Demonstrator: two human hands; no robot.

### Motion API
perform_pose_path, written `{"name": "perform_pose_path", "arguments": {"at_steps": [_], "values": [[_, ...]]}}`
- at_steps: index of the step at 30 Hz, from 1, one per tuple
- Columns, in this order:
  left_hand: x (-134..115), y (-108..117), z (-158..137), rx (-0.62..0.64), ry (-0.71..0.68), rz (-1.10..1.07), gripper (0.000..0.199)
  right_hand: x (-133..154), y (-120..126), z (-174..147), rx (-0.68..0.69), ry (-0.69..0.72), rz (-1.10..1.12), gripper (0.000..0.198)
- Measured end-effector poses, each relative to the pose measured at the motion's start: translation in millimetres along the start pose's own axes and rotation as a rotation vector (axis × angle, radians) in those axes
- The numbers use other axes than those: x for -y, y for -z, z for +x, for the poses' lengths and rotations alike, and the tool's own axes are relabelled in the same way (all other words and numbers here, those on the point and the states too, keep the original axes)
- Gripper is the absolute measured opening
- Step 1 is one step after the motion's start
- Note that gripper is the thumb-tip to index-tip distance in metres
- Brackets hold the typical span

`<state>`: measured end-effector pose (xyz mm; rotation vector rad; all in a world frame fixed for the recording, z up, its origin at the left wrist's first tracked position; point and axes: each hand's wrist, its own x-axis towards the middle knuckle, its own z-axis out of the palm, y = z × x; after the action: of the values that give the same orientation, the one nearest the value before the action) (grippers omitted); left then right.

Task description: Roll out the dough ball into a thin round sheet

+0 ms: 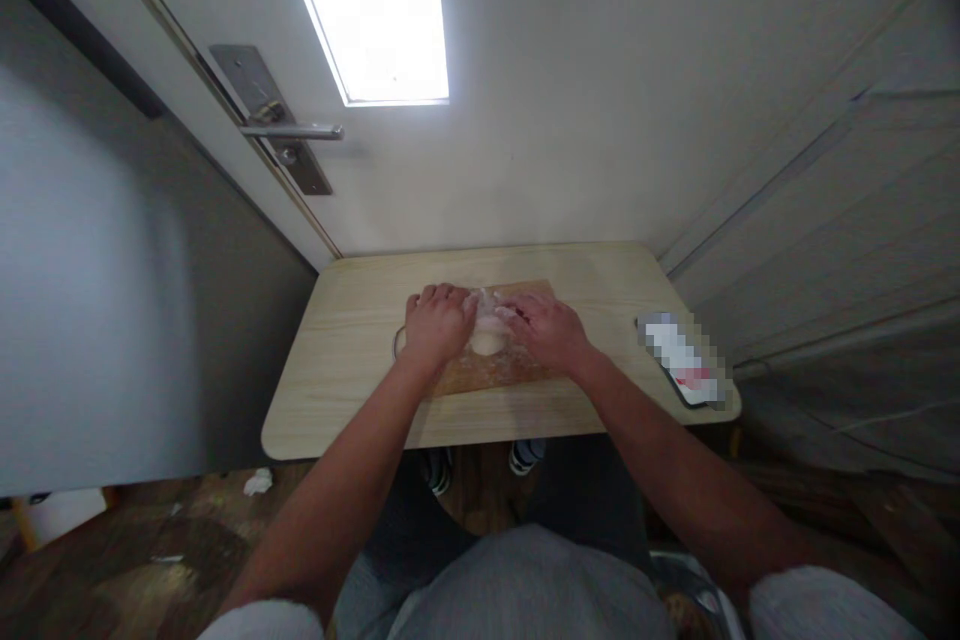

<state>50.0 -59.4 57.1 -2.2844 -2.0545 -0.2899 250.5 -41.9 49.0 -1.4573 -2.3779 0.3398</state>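
A small pale lump of dough (pixel 489 341) lies on a wooden cutting board (pixel 480 382), with white flour scattered around it. My left hand (pixel 439 322) rests over the board's left part, its fingers stretched forward and its thumb by the floury upper side of the dough. From the other side, my right hand (pixel 553 328) has its curved, flour-dusted fingers pressed on the dough's upper right. Some fingertips are hard to make out. A metal ring handle (pixel 397 342) shows at the board's left end, partly hidden by my left hand.
The board lies on a light wooden table (pixel 322 370) against a white door with a lever handle (pixel 296 132). A phone (pixel 681 360), its screen blurred out, lies at the table's right end. Crumpled white paper (pixel 258 481) is on the floor at left.
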Motion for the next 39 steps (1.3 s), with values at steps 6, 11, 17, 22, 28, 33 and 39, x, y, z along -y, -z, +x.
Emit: {"name": "perform_pose_path", "arguments": {"at_steps": [6, 11, 17, 22, 28, 33, 39], "values": [[-0.5, -0.8, 3.2, 0.039, 0.007, 0.023, 0.047, -7.7, -12.7, 7.0, -0.017, -0.062, -0.144, 0.044], [2.6, -8.1, 12.2, 0.068, 0.027, 0.012, 0.046, -5.1, -16.2, 10.1, -0.067, -0.141, -0.222, 0.042], [2.7, -10.7, 9.0, 0.049, 0.050, -0.009, 0.046, -3.5, -15.8, 13.6, -0.092, -0.119, -0.230, 0.039], [-2.2, -6.5, -4.8, -0.026, 0.052, -0.042, 0.042, -1.0, -16.5, 5.8, -0.094, -0.118, -0.234, 0.039], [-7.6, -3.1, -21.3, -0.068, 0.050, -0.031, 0.040, 5.6, -20.0, -13.3, -0.163, -0.122, -0.206, 0.038], [-12.3, -2.6, -34.7, -0.078, 0.050, -0.017, 0.041, 8.4, -24.1, -24.5, -0.204, -0.128, -0.186, 0.037], [-7.8, 4.4, -40.8, -0.071, 0.033, -0.010, 0.041, 3.7, -26.3, -20.3, -0.217, -0.134, -0.170, 0.036]]}}
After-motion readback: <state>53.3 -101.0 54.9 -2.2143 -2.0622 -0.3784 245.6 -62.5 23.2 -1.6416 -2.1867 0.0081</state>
